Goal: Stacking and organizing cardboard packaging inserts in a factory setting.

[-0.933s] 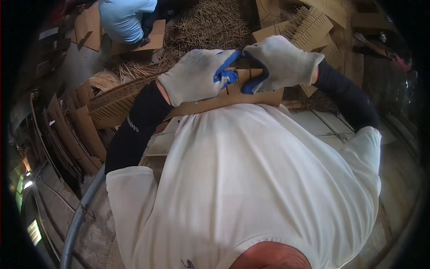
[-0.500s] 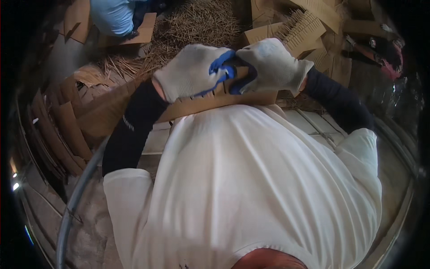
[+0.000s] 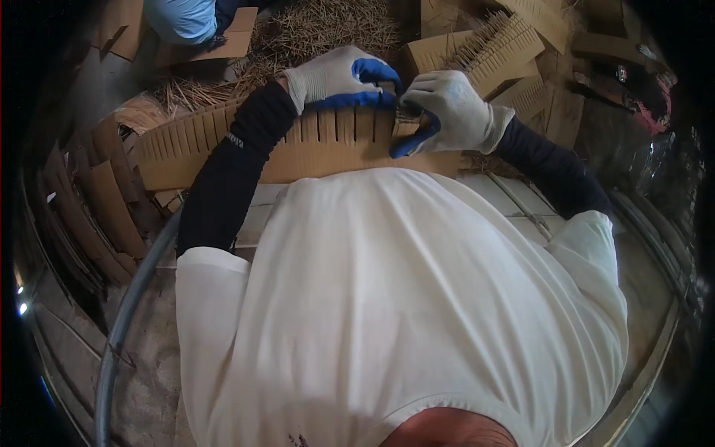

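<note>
A long tan cardboard strip (image 3: 335, 149) with a row of slots along its far edge lies across in front of my body. My left hand (image 3: 339, 78), in a pale grey glove with blue-coated fingers, curls over the strip's slotted edge, thumb and fingers closing on its upper part. My right hand (image 3: 450, 108), gloved alike, pinches a short upright end of cardboard (image 3: 406, 123) between thumb and fingers, close to the left fingertips. Whether that end is folded over or a separate piece is hidden by the gloves.
Beyond my hands lies a heap of thin brown sticks (image 3: 328, 33). More slotted cardboard pieces (image 3: 491, 59) are stacked at the far right. A person in blue (image 3: 182, 18) sits far left; another person (image 3: 640, 89) is far right. Cardboard sheets (image 3: 108, 212) and a grey pipe (image 3: 138, 298) stand left.
My left hand has moved away from my body and its fingers have spread wider. The slotted strip now shows its face stretching leftward. My right hand has shifted slightly down.
</note>
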A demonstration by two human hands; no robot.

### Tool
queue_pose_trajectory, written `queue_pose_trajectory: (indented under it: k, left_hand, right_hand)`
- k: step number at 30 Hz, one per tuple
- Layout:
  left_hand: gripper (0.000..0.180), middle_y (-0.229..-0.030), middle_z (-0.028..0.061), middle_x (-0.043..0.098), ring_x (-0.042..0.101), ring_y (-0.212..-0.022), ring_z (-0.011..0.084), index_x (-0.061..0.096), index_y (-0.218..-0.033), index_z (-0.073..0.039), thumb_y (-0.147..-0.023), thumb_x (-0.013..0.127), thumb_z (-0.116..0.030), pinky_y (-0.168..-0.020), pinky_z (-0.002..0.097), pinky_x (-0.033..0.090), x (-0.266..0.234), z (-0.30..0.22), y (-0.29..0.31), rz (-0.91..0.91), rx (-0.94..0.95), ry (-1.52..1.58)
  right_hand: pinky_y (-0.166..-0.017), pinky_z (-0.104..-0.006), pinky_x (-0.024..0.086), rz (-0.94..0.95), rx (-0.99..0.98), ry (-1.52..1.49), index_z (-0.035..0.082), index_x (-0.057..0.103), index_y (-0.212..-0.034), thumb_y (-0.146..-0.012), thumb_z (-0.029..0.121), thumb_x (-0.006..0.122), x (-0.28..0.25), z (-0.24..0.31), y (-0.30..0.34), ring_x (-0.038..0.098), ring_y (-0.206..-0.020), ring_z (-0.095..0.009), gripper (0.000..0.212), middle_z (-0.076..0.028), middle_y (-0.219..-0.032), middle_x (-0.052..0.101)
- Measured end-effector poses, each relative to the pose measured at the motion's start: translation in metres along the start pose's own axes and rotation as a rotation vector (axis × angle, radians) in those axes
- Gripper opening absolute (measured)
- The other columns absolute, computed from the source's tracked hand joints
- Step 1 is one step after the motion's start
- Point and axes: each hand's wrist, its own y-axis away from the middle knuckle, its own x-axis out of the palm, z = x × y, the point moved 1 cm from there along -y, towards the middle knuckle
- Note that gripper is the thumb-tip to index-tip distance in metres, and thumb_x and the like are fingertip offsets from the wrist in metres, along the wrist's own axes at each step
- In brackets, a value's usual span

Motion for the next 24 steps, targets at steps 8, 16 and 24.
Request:
queue_pose_trajectory:
  k: [8, 16, 24]
  left_hand:
    - [0.038, -0.108, 0.0135, 0.065, 0.064, -0.106, 0.0316, 0.068, -0.107, -0.004, -0.07, 0.078, -0.007, -0.09, 0.0398, 0.055, 0.015, -0.019, 0.017, -0.47, 0.486, -0.399]
    - [0.051, -0.118, 0.0166, 0.063, 0.059, -0.115, 0.0365, 0.067, -0.105, 0.0, -0.066, 0.084, -0.027, -0.097, 0.0445, 0.051, 0.019, -0.043, 0.038, -0.408, 0.493, -0.558]
    - [0.05, -0.122, 0.0197, 0.06, 0.056, -0.119, 0.0383, 0.069, -0.104, -0.002, -0.066, 0.084, -0.03, -0.097, 0.0477, 0.048, 0.038, -0.069, 0.04, -0.557, 0.36, -0.636]
  right_hand:
    - [-0.068, -0.0399, 0.052, -0.056, -0.06, -0.021, 0.004, 0.065, -0.081, -0.059, 0.055, 0.086, -0.005, -0.005, -0.001, 0.064, -0.072, -0.031, 0.059, -0.011, -0.075, 0.062]
    - [-0.069, -0.0389, 0.051, -0.135, -0.115, -0.025, 0.003, 0.064, -0.082, -0.059, 0.053, 0.087, -0.007, -0.009, 0.004, 0.063, -0.074, -0.031, 0.06, -0.011, -0.078, 0.062]
    - [-0.071, -0.0397, 0.05, -0.134, -0.137, 0.07, 0.003, 0.06, -0.079, -0.06, 0.051, 0.086, -0.014, -0.008, -0.001, 0.062, -0.075, -0.031, 0.057, -0.012, -0.079, 0.061]
